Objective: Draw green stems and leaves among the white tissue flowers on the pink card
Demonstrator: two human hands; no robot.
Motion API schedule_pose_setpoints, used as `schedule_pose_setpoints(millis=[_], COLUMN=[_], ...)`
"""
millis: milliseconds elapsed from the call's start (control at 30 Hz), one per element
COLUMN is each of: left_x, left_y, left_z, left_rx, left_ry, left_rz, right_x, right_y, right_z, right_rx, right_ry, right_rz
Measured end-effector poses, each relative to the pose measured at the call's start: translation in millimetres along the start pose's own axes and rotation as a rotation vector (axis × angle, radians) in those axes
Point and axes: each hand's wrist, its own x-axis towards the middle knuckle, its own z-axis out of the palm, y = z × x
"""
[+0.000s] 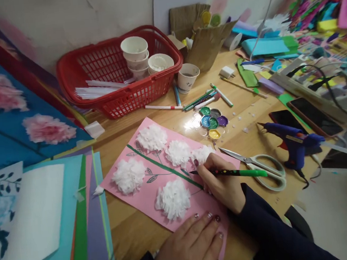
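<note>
My right hand (219, 178) pinches a marker pen (239, 172) with a dark, dotted barrel and a green end. Its tip is over a pink sheet (150, 206), close to a thick green stem line (156, 162). Several white ruffled paper flowers (172, 199) sit on the sheet, one partly hidden behind my right hand. Thin stems and outlined leaves (152, 178) branch from the green line. Flat on the sheet's near edge lies my left hand (192, 242), its fingers stretched out and holding nothing.
Scissors (263, 170) and a blue glue gun (294, 139) lie right of the sheet. Beyond it are a paint palette (212, 122), pens (199, 99), a paper cup (187, 77) and a red basket (118, 102). Coloured sheets (90, 219) are stacked at left; phones (315, 116) rest at right.
</note>
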Motion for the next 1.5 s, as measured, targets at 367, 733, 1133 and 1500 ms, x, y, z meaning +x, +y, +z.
schedule_pose_setpoints(millis=[367,733,1133,1500], left_x=[4,2,7,8], left_y=[-1,1,-1,-1], left_z=[-8,-5,-10,-12], left_rx=[0.025,0.005,0.023,0.015], left_ry=[-0.037,-0.072,-0.027,-0.043], left_rz=[-0.015,-0.019,-0.029,-0.023], right_x=[2,4,2,1], right_y=[-7,-4,-4,-1], right_z=[0,1,5,3], right_rx=[0.048,-0.002,0.030,0.056], right_ry=[-0.020,-0.028,0.051,0.115], right_rz=[0.035,0.027,0.048,0.038])
